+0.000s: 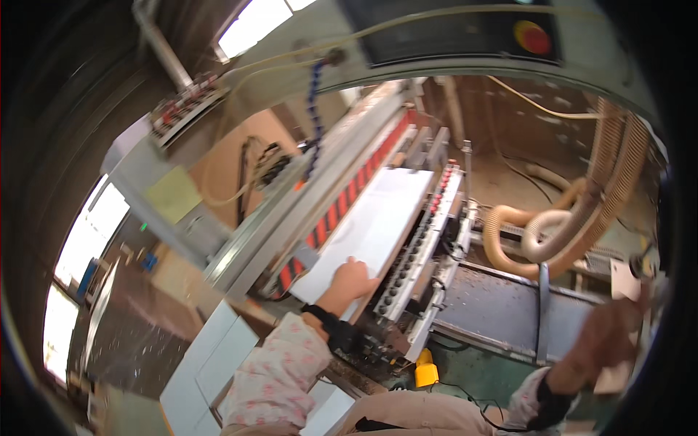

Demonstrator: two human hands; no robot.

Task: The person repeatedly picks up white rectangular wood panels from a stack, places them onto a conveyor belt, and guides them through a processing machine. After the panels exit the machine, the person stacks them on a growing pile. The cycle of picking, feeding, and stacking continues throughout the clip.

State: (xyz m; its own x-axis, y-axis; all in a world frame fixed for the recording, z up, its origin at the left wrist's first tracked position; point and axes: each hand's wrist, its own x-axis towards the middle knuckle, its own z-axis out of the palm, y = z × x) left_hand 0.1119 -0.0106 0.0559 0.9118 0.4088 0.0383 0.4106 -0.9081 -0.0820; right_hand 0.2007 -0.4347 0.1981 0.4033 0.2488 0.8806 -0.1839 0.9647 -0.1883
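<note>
Blown-out windows [91, 232] at left light a dim room. Straight lines bow toward black corners, and the right hand [607, 327] is blurred.

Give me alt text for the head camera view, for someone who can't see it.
The person's left hand is on a long white panel lying in a machine, beside a red-and-black striped strip. The right hand, blurred, is at lower right, away from the panel. Tan ribbed hoses loop at right.

No legible lettering or numbers, red-and-black diagonal stripe marking [342, 207] along the grey machine beam [269, 236], any print on the dark control panel [465, 45] too blurred to read
</note>
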